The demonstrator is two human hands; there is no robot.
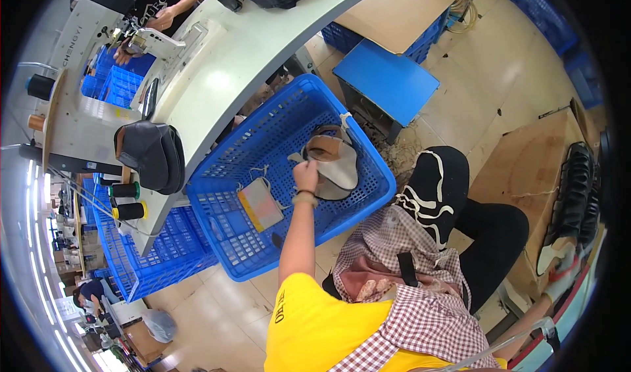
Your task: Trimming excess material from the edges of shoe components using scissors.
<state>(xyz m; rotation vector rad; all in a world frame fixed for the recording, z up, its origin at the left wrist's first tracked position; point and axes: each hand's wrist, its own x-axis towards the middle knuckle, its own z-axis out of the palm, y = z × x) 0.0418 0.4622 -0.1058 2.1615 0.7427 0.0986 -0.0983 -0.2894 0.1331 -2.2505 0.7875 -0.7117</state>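
Note:
My left hand (305, 176) reaches down into a blue plastic basket (294, 252). Its fingers are closed on the edge of a pale shoe upper (338, 173) with a dark and tan opening. Beside that, on the basket floor, lies a small white and yellow card or pouch (261, 204) with strings. Far to the right, my right hand (564, 275), in a pale glove, is beside a beige shoe piece (553, 256) below a row of black shoe uppers (570, 191). Its fingers are blurred near the picture's rim, so their grip is unclear.
A pale sewing table (244, 63) curves along the basket's far side, with a black shoe upper (152, 155) and thread spools (129, 210) at its left end. Behind stands a blue stool (386, 79). A cardboard box (519, 175) is right of my legs. Another person (158, 7) works opposite.

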